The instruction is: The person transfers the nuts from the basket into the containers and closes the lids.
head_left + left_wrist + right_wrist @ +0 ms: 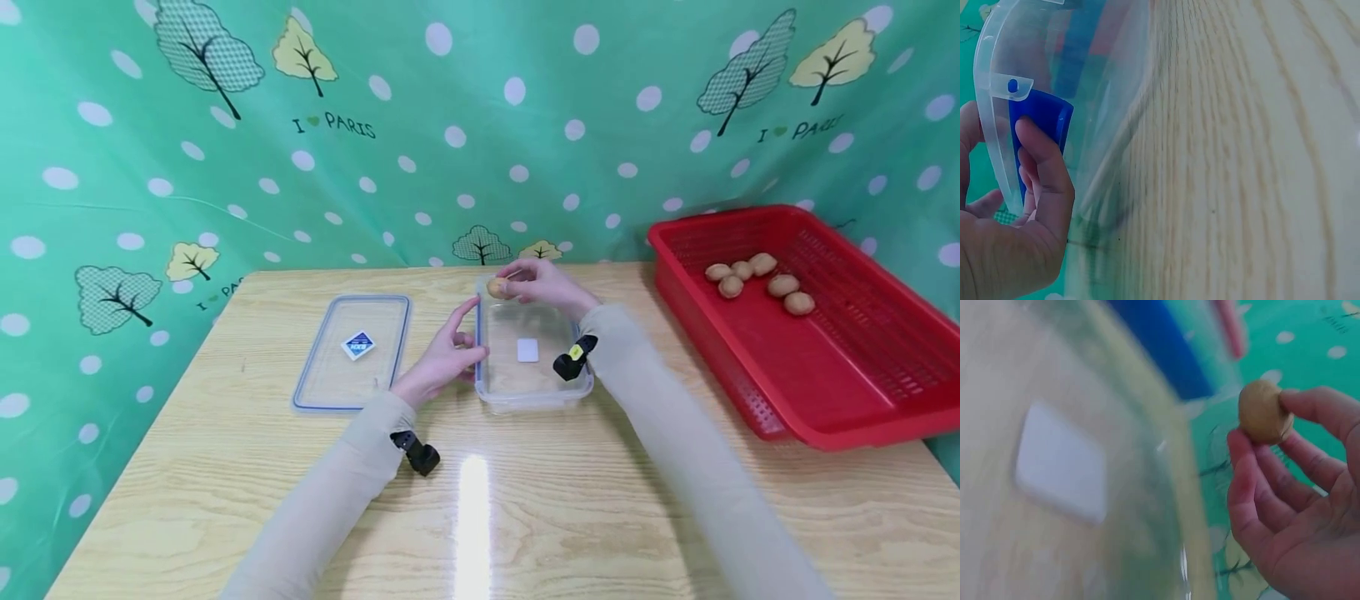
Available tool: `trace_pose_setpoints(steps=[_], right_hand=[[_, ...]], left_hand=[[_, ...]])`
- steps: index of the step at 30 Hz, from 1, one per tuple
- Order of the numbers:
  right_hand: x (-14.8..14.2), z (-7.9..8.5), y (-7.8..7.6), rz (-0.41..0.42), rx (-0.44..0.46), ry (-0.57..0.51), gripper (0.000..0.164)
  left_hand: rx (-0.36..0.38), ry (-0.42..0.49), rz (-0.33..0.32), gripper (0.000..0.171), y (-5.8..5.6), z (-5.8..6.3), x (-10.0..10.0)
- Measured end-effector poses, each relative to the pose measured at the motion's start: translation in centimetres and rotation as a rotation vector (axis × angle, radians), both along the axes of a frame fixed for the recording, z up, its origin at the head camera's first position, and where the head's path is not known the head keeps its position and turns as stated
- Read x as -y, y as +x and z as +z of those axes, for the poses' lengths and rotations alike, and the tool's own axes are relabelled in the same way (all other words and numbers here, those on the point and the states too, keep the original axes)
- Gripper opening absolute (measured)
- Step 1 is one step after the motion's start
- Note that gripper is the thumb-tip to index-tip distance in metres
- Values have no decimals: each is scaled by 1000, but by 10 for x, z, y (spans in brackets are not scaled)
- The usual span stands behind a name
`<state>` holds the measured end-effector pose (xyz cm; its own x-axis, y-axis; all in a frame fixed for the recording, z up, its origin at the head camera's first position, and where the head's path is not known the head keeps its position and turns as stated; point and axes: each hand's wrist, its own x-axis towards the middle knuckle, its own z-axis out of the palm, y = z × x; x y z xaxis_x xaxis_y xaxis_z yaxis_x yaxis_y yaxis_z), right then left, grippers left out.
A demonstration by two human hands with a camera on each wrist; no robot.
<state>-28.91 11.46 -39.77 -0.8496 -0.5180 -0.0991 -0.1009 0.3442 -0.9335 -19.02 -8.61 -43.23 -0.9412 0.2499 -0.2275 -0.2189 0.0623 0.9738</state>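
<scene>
Tan lump (496,288) in right hand (543,285) near clear box (525,382); red basket (802,358) holds six.

Left arm (322,500): you reach forward, pale sleeve slanting inward.
Left hand (441,358): your thumb and forefinger spread apart, other fingers bent.
Right arm (678,442): you stretch it forward and leftward.
Right hand (546,286): your thumb and fingertips curve into a pinch.

Long pale sleeves (330,492) carry black wrist cameras (423,458) (one with a yellow label (576,352)).
</scene>
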Motion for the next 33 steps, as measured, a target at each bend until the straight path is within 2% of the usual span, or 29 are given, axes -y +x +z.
trace_pose_setpoints(steps=[7,11,17,21,27,33], right_hand=[[4,-4,2,21,-79,83,38],[7,-4,2,30,-112,128,37],[11,-8,1,20,-45,121,30],[11,-11,-1,5,1,103,32],[8,-13,0,14,-28,94,35],[4,-6,6,10,-50,103,39]], left_hand=[[-48,-12,2,87,0,1,0],[-43,4,1,88,-1,1,-1],[-41,51,8,87,-2,-3,-2],[-49,69,12,87,-3,-6,-3],[-68,70,34,87,-3,-7,-6],[-56,67,40,88,-4,-8,-9]])
